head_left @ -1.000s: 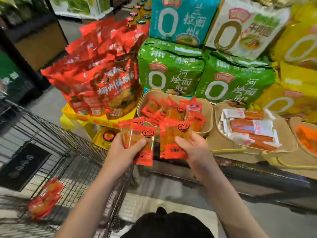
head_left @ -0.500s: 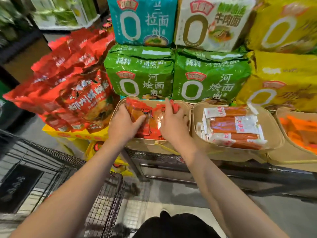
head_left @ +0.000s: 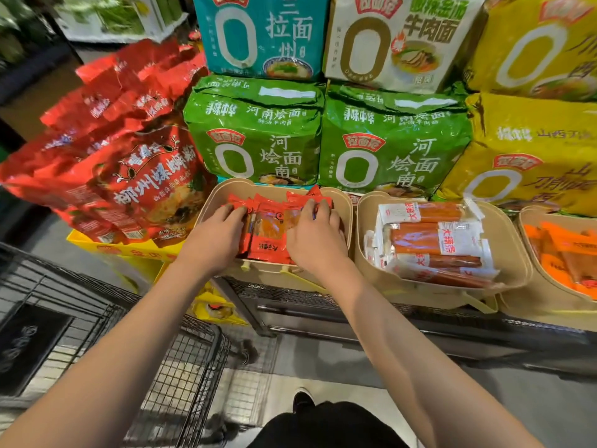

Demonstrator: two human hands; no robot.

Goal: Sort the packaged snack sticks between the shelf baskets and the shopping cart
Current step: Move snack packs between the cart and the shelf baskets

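Red snack-stick packets (head_left: 268, 234) lie piled in the left tan shelf basket (head_left: 213, 195). Both my hands are inside that basket on top of the pile. My left hand (head_left: 210, 240) rests on the packets at the left, fingers stretched toward the back. My right hand (head_left: 315, 240) presses on the packets at the right, its fingers lying over them. One packet lies flat between the two hands. The black wire shopping cart (head_left: 181, 367) stands at lower left; its contents are out of view.
A middle basket (head_left: 365, 253) holds long white-and-red sausage sticks (head_left: 429, 240); a right basket (head_left: 529, 286) holds orange packets (head_left: 568, 253). Green noodle bags (head_left: 258, 134) and more bags are stacked behind. Red noodle bags (head_left: 129, 163) pile up at the left. A metal shelf rail runs below the baskets.
One second ago each hand held red packets up in front of the basket. Both hands moved forward and down into the left basket, and the packets now lie in it under my hands.
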